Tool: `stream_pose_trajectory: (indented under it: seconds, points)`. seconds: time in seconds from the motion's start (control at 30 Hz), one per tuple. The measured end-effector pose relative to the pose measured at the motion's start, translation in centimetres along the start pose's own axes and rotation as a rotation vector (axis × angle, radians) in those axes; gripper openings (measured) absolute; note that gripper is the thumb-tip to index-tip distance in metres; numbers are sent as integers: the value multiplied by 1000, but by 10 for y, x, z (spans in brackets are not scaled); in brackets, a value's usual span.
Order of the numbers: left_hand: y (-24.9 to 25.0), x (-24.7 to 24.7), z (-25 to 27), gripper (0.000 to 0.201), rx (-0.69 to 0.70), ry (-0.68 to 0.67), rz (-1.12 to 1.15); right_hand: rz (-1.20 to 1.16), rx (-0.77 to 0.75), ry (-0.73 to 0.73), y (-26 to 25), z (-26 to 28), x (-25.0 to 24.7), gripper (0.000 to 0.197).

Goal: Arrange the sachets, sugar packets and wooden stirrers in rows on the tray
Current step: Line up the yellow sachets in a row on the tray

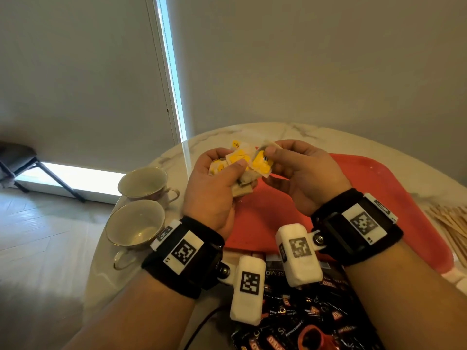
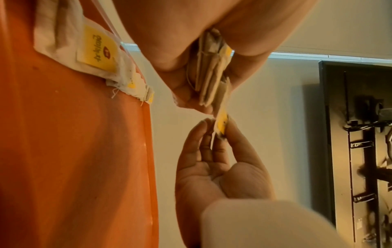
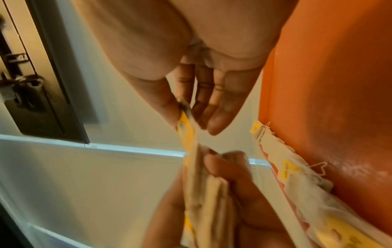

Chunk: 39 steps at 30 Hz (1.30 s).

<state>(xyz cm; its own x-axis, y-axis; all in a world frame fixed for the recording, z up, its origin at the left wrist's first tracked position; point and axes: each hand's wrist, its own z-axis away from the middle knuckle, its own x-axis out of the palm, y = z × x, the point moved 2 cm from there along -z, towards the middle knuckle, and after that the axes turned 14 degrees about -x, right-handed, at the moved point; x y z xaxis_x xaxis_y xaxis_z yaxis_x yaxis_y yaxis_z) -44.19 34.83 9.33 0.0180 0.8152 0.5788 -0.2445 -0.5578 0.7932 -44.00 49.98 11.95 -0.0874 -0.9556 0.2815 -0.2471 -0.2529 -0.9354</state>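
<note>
My left hand (image 1: 227, 159) grips a bunch of tea bag sachets (image 1: 236, 157) with yellow tags, held above the near left part of the red tray (image 1: 374, 198). My right hand (image 1: 271, 151) pinches the top of one sachet (image 1: 262, 164) at the bunch's right side. In the left wrist view the right hand (image 2: 216, 127) holds that sachet's yellow tag (image 2: 221, 123) just under the stack (image 2: 208, 75). Several more tea bags (image 3: 297, 177) lie in a row on the tray (image 3: 331, 94). Wooden stirrers (image 1: 452, 223) lie right of the tray.
Two empty teacups (image 1: 142, 181) (image 1: 135, 224) stand on the marble table (image 1: 290, 131) left of the tray. A pile of black coffee sachets (image 1: 316, 324) lies at the near edge under my wrists. A chair (image 1: 20, 160) stands on the floor at far left.
</note>
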Motion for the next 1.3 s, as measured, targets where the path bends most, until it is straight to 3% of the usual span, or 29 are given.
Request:
stream_pose_trajectory:
  seconds: [0.13,0.27,0.4,0.63,0.77,0.9,1.1,1.2,1.3]
  points:
    - [-2,-3,-3,22,-6,93,-50,-134,14,85,-5,-4,-7,10]
    - [-2,-5,-3,23,1,131,-85,54,35,-53,-4,0,-2,9]
    - [-1,-5,-3,22,-8,108,-70,234,-24,-144,-1,3,2,34]
    - [-3,-6,0,22,-39,82,-118,356,-34,-252,-3,6,4,27]
    - [0,-7,-2,22,18,120,-85,315,30,-254,-4,5,2,44]
    - [2,-11,-3,24,115,164,-119,345,174,-329,-4,8,0,21]
    - [1,-7,-1,23,106,83,-42,213,76,-144,-13,5,0,9]
    - [-2,-5,-1,23,98,101,-19,226,-11,-67,-17,3,0,1]
    - [-4,-7,-3,21,86,145,-11,325,-126,-17,-28,-2,-1,7]
